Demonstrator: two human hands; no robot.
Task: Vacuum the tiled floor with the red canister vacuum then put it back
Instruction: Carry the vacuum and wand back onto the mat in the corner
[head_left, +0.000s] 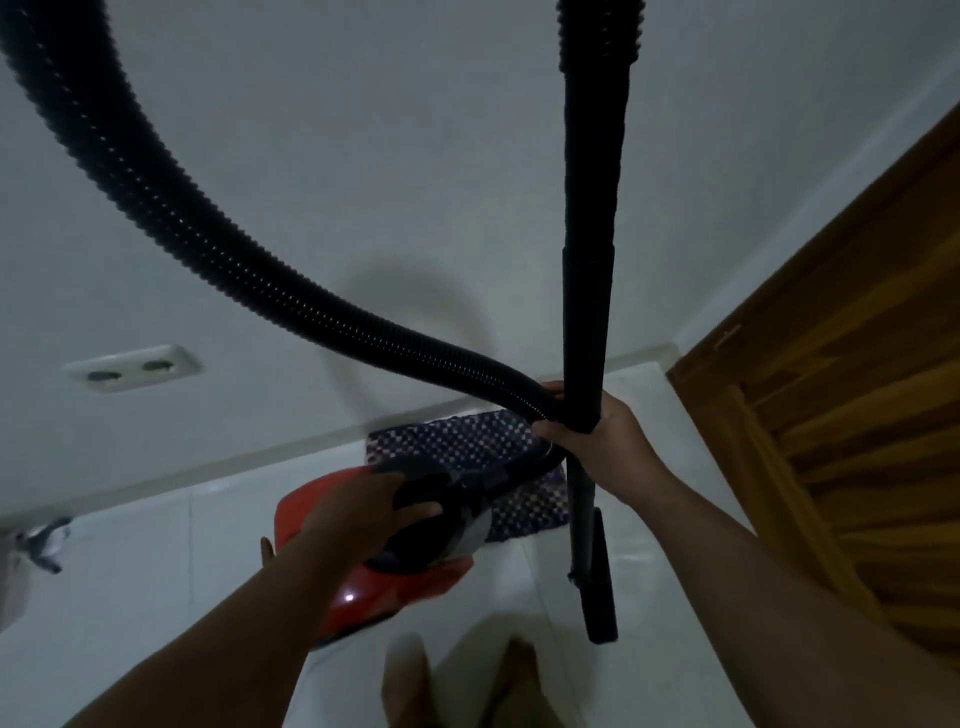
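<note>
Red canister vacuum (363, 592) at lower centre, my left hand (358, 512) gripping its handle; my right hand (597, 436) clasps the black wand (589, 322) and hose (218, 244).

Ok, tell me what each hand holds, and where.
The right hand grips the black wand at mid-length, together with the hose end. The left hand holds the red canister vacuum by its black top handle.

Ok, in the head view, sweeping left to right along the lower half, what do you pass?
Wall socket → left hand on the red canister vacuum → checked mat → right hand gripping the black wand → wooden door.
</note>
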